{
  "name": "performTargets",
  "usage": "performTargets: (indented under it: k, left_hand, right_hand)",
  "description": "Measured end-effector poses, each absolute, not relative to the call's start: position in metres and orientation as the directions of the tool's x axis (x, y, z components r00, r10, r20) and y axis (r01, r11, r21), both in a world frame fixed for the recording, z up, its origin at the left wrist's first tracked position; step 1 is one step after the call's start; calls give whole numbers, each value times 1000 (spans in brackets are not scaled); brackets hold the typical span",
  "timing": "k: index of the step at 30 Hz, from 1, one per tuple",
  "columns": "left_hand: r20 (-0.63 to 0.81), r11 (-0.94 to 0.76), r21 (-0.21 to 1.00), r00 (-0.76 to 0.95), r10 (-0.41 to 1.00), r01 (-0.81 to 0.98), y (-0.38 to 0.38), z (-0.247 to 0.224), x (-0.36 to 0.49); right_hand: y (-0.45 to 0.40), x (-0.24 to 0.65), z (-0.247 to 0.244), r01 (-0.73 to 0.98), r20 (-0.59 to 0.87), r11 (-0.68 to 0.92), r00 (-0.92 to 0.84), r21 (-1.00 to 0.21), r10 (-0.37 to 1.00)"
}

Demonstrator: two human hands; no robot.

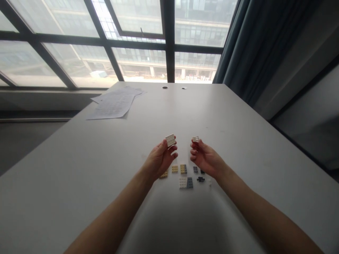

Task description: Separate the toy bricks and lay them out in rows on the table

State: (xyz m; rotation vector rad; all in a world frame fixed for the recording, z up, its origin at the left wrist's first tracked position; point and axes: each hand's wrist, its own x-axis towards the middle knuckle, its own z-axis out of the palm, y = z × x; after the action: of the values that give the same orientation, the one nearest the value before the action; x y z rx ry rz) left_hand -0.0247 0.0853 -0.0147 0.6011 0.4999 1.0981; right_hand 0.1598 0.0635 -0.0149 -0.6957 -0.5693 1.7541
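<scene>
Between the thumb and fingers of my left hand is a white building-block plate, tilted up above the table. My right hand pinches a smaller white building-block piece at about the same height, a short gap to the right. The two pieces are apart. On the table below lie a tan plate, a tan-and-grey piece, a white studded plate touching a dark grey plate, and a black piece. Another tan plate is partly hidden by my left wrist.
The white table stretches to the window. Loose printed papers lie at its far left. Two round cable holes, one a dark hole, sit near the far edge. A dark blue curtain hangs at the right.
</scene>
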Motion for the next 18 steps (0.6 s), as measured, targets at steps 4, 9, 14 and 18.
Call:
performTargets:
  k: [4, 9, 14, 18]
  left_hand:
    - [-93, 355, 630, 386, 918, -691, 77, -13, -22]
    - [44, 106, 923, 377, 925, -369, 64, -6, -33]
    - [267, -592, 693, 616, 741, 411, 15, -3, -51]
    - [160, -726, 377, 731, 663, 575, -20, -21, -50]
  right_hand:
    - [51, 149, -9, -755, -190, -330, -269, -567, 944]
    - [36, 156, -12, -661, -171, -269, -211, -701, 962]
    - [-10, 187, -14, 121, 23, 58, -271, -991, 962]
    - [-44, 197, -31, 537, 223, 461, -450, -706, 865]
